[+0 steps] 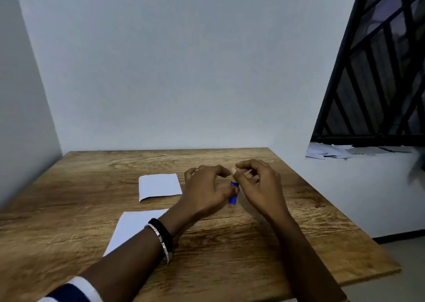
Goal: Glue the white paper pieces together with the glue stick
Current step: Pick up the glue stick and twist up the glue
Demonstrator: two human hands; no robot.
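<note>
Paper (135,229) nearest; both hands (left hand (208,190), right hand (258,184)) grip glue stick (233,194).

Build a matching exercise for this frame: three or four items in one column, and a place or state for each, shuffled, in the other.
Items:
1. glue stick
2. smaller paper
3. larger paper
4. bangle

Places or states:
A. partly under the left forearm
B. lying flat, left of the hands
C. on the left wrist
D. held between both hands

Pairs: 1-D, 2-B, 3-A, 4-C
</note>
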